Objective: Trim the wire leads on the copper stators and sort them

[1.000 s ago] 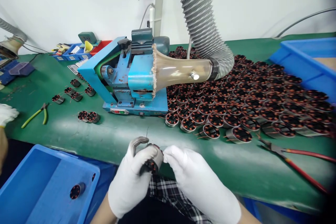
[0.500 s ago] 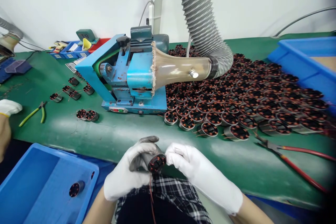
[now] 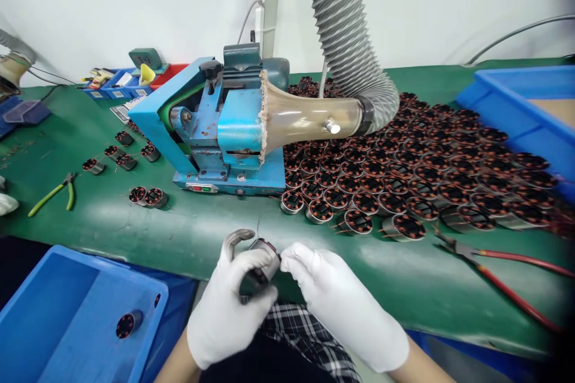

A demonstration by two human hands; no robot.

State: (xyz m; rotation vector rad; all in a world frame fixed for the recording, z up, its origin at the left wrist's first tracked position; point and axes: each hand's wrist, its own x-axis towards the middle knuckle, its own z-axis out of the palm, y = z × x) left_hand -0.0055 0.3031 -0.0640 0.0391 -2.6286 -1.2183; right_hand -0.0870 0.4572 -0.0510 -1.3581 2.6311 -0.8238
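Note:
My left hand (image 3: 229, 308), in a white glove with grey fingertips, is wrapped round a motor stator (image 3: 271, 262) above my lap. The stator is a short metal cylinder with dark ends, held tilted. A thin wire sticks up from its far side. At its right edge, my right hand (image 3: 336, 296), also gloved in white, has its fingertips pinched together against or very close to the rim. Whatever lies between those fingertips is hidden.
Behind my hands stands a blue belt machine (image 3: 240, 125) with a suction hose (image 3: 345, 30). Rows of stators (image 3: 359, 185) fill the right side. Red-handled pliers (image 3: 467, 251), green-handled pliers (image 3: 54, 194), a blue bin (image 3: 85, 257) and another person's glove (image 3: 6, 203) are also around.
My left hand has turned the stator, so its wound face has swung away and the dangling wires no longer show below. The other person's hand has drawn back to the left.

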